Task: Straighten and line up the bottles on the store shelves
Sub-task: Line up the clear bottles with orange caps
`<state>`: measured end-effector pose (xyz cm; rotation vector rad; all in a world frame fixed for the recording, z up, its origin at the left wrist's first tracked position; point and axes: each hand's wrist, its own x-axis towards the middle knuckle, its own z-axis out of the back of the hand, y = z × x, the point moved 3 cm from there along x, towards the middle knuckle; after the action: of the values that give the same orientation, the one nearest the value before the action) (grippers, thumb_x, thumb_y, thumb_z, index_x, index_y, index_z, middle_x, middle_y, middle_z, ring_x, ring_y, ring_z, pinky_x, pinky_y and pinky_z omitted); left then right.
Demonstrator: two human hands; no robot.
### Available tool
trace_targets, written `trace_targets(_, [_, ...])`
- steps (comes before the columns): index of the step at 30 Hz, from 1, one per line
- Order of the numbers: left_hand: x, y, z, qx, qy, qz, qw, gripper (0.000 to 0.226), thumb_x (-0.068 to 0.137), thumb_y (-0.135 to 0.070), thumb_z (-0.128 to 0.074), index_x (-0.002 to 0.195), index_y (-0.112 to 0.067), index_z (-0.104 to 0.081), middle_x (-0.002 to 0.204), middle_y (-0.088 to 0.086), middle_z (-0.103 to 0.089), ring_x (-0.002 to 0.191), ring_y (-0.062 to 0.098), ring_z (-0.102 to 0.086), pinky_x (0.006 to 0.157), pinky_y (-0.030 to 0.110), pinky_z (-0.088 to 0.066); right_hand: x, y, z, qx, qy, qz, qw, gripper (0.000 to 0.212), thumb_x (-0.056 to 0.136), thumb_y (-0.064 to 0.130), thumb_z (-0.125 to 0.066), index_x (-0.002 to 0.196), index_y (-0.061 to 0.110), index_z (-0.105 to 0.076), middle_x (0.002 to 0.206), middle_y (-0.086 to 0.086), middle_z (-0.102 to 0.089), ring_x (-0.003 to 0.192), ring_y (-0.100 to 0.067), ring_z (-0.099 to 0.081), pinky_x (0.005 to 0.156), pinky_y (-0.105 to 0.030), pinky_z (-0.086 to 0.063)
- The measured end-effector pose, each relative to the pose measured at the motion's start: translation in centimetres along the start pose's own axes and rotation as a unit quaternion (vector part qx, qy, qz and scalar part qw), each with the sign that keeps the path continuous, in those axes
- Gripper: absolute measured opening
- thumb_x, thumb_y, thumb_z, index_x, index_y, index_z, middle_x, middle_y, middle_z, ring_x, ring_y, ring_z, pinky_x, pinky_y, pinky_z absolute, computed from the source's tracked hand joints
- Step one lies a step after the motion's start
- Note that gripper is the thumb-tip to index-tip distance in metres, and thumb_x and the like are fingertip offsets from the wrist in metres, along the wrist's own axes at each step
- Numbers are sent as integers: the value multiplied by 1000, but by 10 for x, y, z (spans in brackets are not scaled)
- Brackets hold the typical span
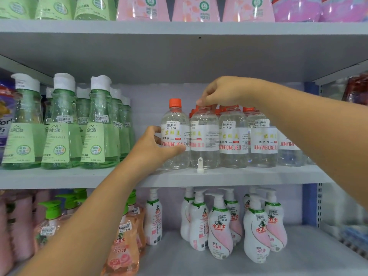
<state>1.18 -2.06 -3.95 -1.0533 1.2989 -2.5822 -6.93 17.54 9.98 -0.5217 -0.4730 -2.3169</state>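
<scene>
**Bottles on middle shelf, both hands engaged**

Bottles with clear bodies and orange caps stand in a row on the middle shelf (239, 177), right of centre. All positions below are taken from the leftmost clear bottle (175, 134), the landmark.

Far left of landmark, same shelf: green bottles (61, 124) with white caps, upright, several rows deep, price stickers 12.00.

Just left of landmark: left hand (154, 145). Thumb lies across the label front, fingers wrap round the far left side; hand grasps the landmark bottle at label height. Bottle upright, cap fully visible.

Touching landmark on its right: second clear bottle (204, 136), label turned partly sideways. Right hand (221, 91) sits over its top, fingertips bent down and pinching the cap, which is mostly hidden.

Further right: more clear bottles (262, 140), labels facing front, stickers 5.00.

In front of the second bottle, at shelf edge: small white hook (200, 165).

Below landmark, lower shelf: white pump bottles (219, 224) with pink labels, loosely grouped; orange pump bottles (123, 244) lower left.
</scene>
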Motion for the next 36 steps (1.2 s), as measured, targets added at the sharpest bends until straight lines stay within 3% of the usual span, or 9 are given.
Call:
trace_targets(3, [-1,-1,-1,-6,10,-3,1000,73,80,-47,-83,139,-28,-43,108,-20,-59,90,-5,-59,65,18,-41,-2,2,5,-2,22,15,1000,27,99,45,-60,120,33,-73,116,12,-72,116,-15,-62,97,-35,-45])
trace_targets(6, [0,0,0,-7,11,-5,1000,66,84,-43,-80,137,-29,-44,109,-21,-59,92,-6,-58,66,18,-41,-1,1,2,0,26,16,1000,30,98,47,-60,122,33,-72,116,13,-72,115,-14,-62,104,-37,-44])
trace_targets(9, [-2,0,1,-3,6,-10,1000,67,83,-43,-81,137,-29,-43,113,-18,-60,95,-3,-60,70,20,-45,-2,-3,1,-4,4,9,1000,39,91,62,-62,111,31,-74,103,12,-74,100,-10,-65,92,-35,-46])
trace_targets(14, [-4,-1,1,6,0,-16,1000,80,78,-50,-83,141,-28,-39,110,-21,-57,94,-2,-59,72,23,-48,-4,-3,3,-9,-4,14,1000,29,94,55,-63,106,32,-76,99,12,-75,97,-8,-65,76,-26,-45])
trace_targets(18, [-5,-1,1,8,-5,-17,1000,80,77,-50,-84,140,-28,-41,108,-21,-58,95,-1,-61,80,29,-52,-6,0,3,-20,4,14,1000,28,97,52,-61,112,33,-75,101,12,-75,99,-10,-66,87,-32,-47])
trace_targets(24, [-4,-1,1,15,-5,-19,1000,72,80,-48,-83,137,-30,-43,107,-23,-57,92,-3,-60,67,20,-44,-5,-3,-4,-21,-12,18,1000,30,96,54,-60,114,33,-72,100,12,-74,92,-11,-68,85,-35,-51])
trace_targets(28, [-2,-1,0,25,-5,-23,999,71,81,-47,-82,136,-29,-42,107,-23,-56,93,-4,-59,67,20,-43,-8,-3,-13,-6,-40,30,999,29,98,49,-60,112,27,-72,100,6,-74,87,-12,-69,80,-32,-53])
trace_targets(32, [-7,-6,-3,48,-11,-31,998,69,85,-52,-75,139,-27,-41,112,-19,-57,93,-2,-58,71,24,-46,-20,-3,-21,-37,-77,35,996,33,99,49,-55,114,23,-68,105,2,-70,95,-20,-64,80,-35,-50])
trace_targets(36, [-17,-10,-4,89,-92,-86,988,66,91,-56,-65,144,-23,-43,131,-9,-56,93,6,-63,87,38,-53,-56,-11,-34,-27,-169,69,983,47,103,45,-53,144,23,-54,145,3,-56,135,-20,-48,109,-36,-38])
